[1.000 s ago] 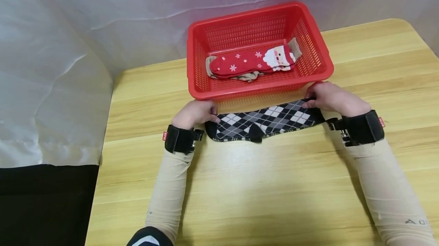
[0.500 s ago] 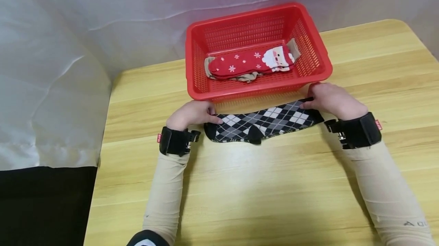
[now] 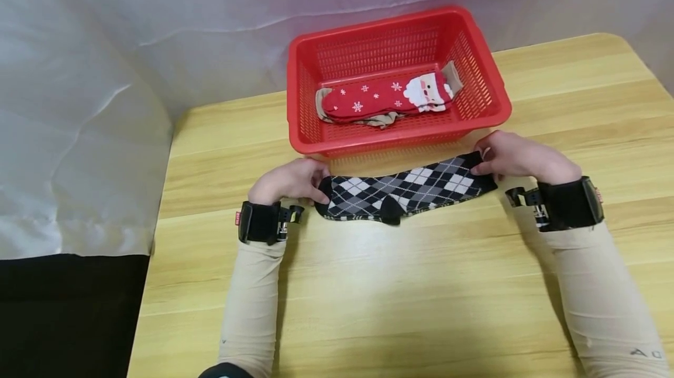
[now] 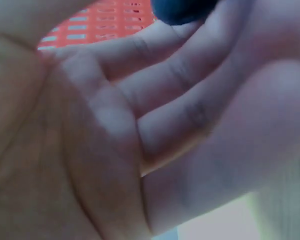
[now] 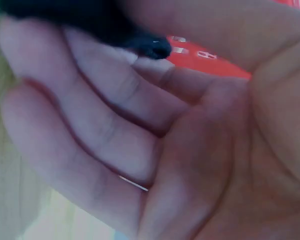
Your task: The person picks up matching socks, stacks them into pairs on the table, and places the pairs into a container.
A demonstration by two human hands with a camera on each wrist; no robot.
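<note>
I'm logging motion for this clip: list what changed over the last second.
Little changed. The left hand slid slightly toward the person and now pinches the toe end of the argyle sock; the right hand keeps its grip on the cuff end. The sock stays flat on the table, and the red basket with the Santa sock is unmoved.

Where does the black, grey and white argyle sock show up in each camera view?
Head: black, grey and white argyle sock lies centre, stretched between both hands.
Left wrist: a dark blurred bit at the top edge.
Right wrist: dark fabric along the top left.
Shared landmark: the red plastic mesh basket.
</note>
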